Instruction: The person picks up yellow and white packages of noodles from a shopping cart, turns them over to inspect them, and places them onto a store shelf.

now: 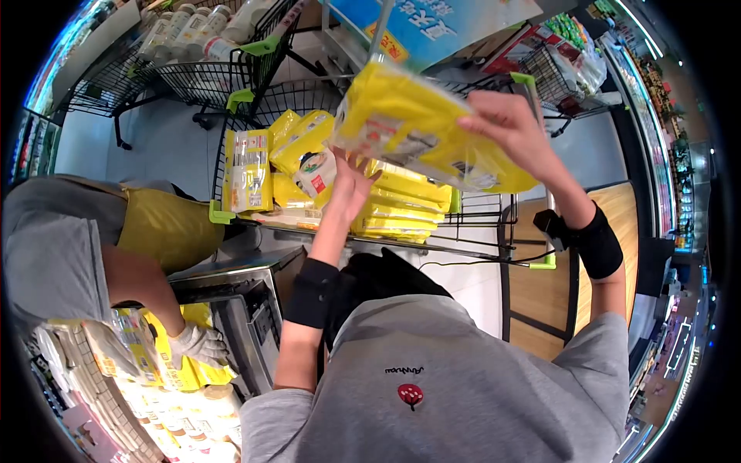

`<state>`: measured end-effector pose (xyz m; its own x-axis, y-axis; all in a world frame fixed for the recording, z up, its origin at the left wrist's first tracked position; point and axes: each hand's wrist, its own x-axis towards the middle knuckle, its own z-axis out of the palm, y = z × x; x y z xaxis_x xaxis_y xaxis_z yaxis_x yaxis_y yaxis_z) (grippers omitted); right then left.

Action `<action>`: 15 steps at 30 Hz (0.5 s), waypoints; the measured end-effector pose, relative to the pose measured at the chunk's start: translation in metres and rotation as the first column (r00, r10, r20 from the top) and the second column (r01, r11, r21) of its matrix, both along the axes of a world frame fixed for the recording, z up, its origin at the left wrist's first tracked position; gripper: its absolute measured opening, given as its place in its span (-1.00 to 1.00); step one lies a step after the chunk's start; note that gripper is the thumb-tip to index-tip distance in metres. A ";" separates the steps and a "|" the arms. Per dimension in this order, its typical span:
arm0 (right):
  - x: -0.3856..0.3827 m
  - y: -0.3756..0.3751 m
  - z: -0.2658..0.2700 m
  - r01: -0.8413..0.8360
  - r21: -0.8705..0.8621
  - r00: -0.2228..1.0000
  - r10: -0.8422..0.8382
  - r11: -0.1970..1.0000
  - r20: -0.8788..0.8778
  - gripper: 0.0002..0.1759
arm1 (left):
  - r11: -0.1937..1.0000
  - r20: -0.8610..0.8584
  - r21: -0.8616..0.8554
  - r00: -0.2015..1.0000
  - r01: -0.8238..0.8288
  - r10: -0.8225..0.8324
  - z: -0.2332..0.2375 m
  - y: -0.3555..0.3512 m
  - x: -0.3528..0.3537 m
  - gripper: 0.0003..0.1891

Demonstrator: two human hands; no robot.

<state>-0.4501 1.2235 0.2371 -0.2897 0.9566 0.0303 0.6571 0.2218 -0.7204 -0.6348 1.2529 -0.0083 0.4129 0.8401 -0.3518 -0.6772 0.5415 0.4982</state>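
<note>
A flat yellow plastic food pack (424, 131) is raised and tilted over the cart, its upper right edge pinched by my right hand (505, 131). My left hand (353, 185) is under the pack's lower left corner, fingers spread and fingertips right at its edge. Below both hands, the shopping cart (478, 224) holds more yellow packs (397, 204), stacked flat in the middle and leaning in a looser pile on the left. Close to my left fingers lies a pack with a white label (316, 171).
At left, a co-worker's gloved hand (202, 346) rests on yellow packs in a lit display case (170, 409). More carts (204, 85) with white-lidded jars stand behind. A blue sign (448, 27) rises beyond the cart, and a wooden platform (540, 282) lies at right.
</note>
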 end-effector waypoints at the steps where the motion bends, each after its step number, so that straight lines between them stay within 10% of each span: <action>1: -0.004 0.000 0.013 0.034 -0.035 0.996 -0.037 0.999 -0.076 -0.78 | 1.000 0.105 -0.027 0.994 -0.002 0.005 0.009 -0.003 0.008 -0.24; 3: -0.014 -0.003 0.027 0.153 -0.139 0.905 -0.195 0.978 -0.377 -0.77 | 0.997 0.313 -0.074 0.950 0.005 0.019 0.025 -0.007 0.017 -0.22; 6: -0.008 -0.002 0.030 0.195 -0.251 0.732 -0.311 0.948 -0.607 -0.74 | 0.915 0.226 0.398 0.961 0.057 -0.158 0.035 -0.017 0.026 -0.15; 15: -0.013 -0.028 -0.001 0.263 -0.252 0.661 -0.364 0.931 -0.656 -0.76 | 0.962 0.024 0.245 0.991 0.122 -0.131 0.120 -0.003 -0.057 -0.52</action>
